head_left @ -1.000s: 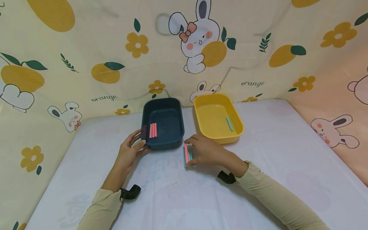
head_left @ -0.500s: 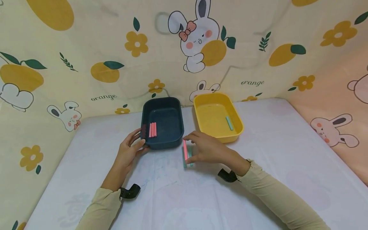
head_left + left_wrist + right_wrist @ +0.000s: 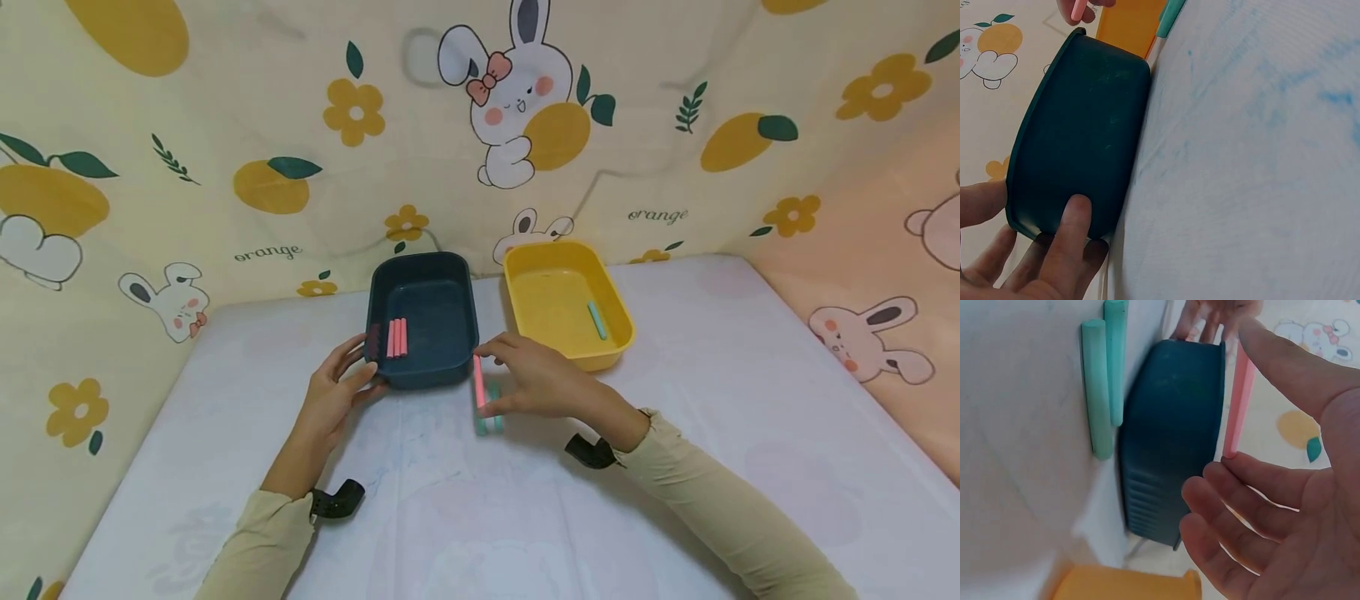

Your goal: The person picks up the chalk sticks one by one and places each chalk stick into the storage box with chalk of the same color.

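Observation:
My right hand (image 3: 543, 379) pinches a pink chalk stick (image 3: 479, 382) lengthwise, thumb at one end and index finger at the other. In the right wrist view that chalk (image 3: 1240, 403) is raised level with the tub's rim, off the table. Two green chalk sticks (image 3: 1097, 394) lie side by side on the table below it, partly covered by the hand in the head view. My left hand (image 3: 333, 396) holds the near left corner of the dark blue tub (image 3: 446, 312), its thumb against the outer wall. Several pink chalk sticks (image 3: 397, 338) lie side by side inside that tub.
A yellow tub (image 3: 547, 304) stands right of the dark one, with one green chalk stick (image 3: 597, 320) in it. Both tubs stand near the printed cloth backdrop (image 3: 645, 100). Faint blue smears mark the white tablecloth (image 3: 465, 517).
My right hand has lifted the pink chalk from over the green sticks and moved it up and slightly left, toward the dark tub's near right corner. My left hand stays on the tub.

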Available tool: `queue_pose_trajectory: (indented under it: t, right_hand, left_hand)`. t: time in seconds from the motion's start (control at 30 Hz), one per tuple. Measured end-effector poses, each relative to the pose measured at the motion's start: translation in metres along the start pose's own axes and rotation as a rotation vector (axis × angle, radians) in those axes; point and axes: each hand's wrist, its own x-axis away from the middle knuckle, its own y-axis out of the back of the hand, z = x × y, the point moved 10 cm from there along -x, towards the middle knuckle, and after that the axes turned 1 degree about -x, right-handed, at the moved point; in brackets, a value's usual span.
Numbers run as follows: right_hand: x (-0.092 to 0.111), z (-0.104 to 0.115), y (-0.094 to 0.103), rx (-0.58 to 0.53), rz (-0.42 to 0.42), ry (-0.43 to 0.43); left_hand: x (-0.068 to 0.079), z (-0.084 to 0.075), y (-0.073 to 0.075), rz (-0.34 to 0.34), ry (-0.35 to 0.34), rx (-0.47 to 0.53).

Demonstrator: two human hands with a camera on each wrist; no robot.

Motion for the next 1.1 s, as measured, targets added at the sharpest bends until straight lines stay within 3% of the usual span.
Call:
queue_pose_trajectory:
  t: [0.47,1.1]
  right_hand:
    - [-0.027,0.025,0.0,0.064,0.01,0.04]
    - [-0.073,0.044,-0.013,-0.011,0.072,0.09]
  left_hand:
    - [0.0,-0.001,0.0,0.01,-0.016,0.002]
    - [-0.001,0.002,0.001,0.001,-0.017,-0.012]
